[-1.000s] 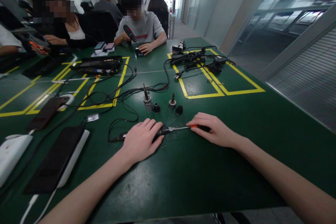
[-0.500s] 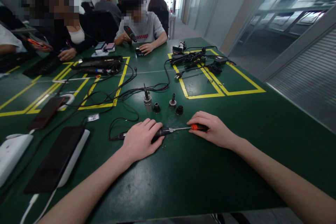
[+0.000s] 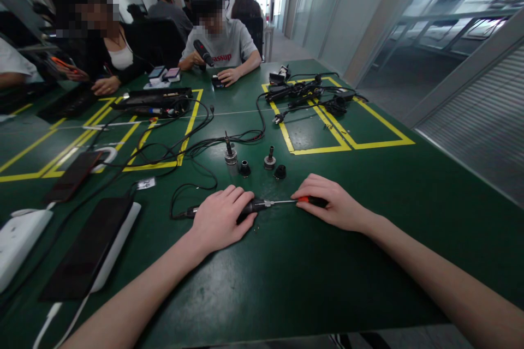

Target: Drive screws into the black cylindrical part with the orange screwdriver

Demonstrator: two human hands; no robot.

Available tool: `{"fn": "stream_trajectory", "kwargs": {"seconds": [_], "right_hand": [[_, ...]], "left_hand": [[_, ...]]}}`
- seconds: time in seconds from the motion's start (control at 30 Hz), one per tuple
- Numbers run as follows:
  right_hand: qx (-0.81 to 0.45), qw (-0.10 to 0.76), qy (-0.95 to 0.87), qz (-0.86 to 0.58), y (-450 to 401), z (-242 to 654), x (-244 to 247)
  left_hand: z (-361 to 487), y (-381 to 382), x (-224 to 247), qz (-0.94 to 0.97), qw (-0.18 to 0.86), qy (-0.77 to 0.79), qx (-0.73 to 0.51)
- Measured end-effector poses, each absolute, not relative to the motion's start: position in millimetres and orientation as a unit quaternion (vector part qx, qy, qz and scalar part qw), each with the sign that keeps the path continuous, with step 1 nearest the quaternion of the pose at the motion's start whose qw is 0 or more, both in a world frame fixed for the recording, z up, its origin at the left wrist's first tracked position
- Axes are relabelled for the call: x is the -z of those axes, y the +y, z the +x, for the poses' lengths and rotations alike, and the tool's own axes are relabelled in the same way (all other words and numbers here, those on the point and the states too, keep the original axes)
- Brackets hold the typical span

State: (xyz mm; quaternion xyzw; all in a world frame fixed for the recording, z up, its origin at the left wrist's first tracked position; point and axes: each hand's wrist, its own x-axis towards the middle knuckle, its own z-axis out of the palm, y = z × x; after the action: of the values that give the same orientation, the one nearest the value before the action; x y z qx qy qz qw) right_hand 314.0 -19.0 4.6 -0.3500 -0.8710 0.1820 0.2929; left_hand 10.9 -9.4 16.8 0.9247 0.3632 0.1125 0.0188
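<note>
My left hand (image 3: 221,217) is wrapped over a black corded tool handle (image 3: 254,206) lying on the green table, its cable leaving to the left. Between the thumb and fingers of my right hand (image 3: 338,204) is a screwdriver (image 3: 313,200) with an orange and black grip. Its thin shaft points left and meets the metal end of the tool handle; the exact contact is too small to tell. Just beyond my hands stand a tall metal fitting (image 3: 231,161), a small black cap (image 3: 244,168), a shorter metal fitting (image 3: 269,160) and another black cap (image 3: 280,172).
On the left lie a dark phone (image 3: 88,248), a white power strip (image 3: 20,245) and another phone (image 3: 73,174). Black cables (image 3: 196,144) cross the table. A cable bundle (image 3: 303,90) lies inside yellow tape. Across the table a person (image 3: 229,43) holds a black tool.
The fingers of my right hand have shifted on the screwdriver grip, and more of the grip shows. My left hand has stayed in place. The person at far left has lowered their head.
</note>
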Motion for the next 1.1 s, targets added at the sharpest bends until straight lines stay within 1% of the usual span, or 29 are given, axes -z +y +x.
{"fn": "stream_trajectory", "kwargs": {"seconds": [0.13, 0.37, 0.6, 0.7, 0.87, 1.1], "right_hand": [[-0.19, 0.303, -0.859, -0.366, -20.0, 317.7, 0.2], [-0.177, 0.26, -0.873, -0.372, -23.7, 314.9, -2.0], [-0.228, 0.283, -0.859, -0.36, -23.5, 315.4, -7.2], [-0.244, 0.294, -0.851, -0.36, -22.0, 318.3, -5.7], [-0.22, 0.298, -0.857, -0.359, -20.7, 321.0, -2.1], [-0.218, 0.265, -0.864, -0.368, -22.9, 321.8, -0.9]], "left_hand": [[10.4, -9.1, -14.8, 0.925, 0.017, 0.362, -0.116], [11.9, -9.8, -18.0, 0.926, 0.014, 0.366, -0.086], [14.9, -12.5, -19.8, 0.929, -0.018, 0.367, -0.048], [14.1, -11.8, -18.6, 0.929, -0.015, 0.365, -0.058], [10.4, -9.3, -15.1, 0.928, 0.005, 0.359, -0.098], [6.2, -7.4, -12.1, 0.926, 0.015, 0.351, -0.138]]}}
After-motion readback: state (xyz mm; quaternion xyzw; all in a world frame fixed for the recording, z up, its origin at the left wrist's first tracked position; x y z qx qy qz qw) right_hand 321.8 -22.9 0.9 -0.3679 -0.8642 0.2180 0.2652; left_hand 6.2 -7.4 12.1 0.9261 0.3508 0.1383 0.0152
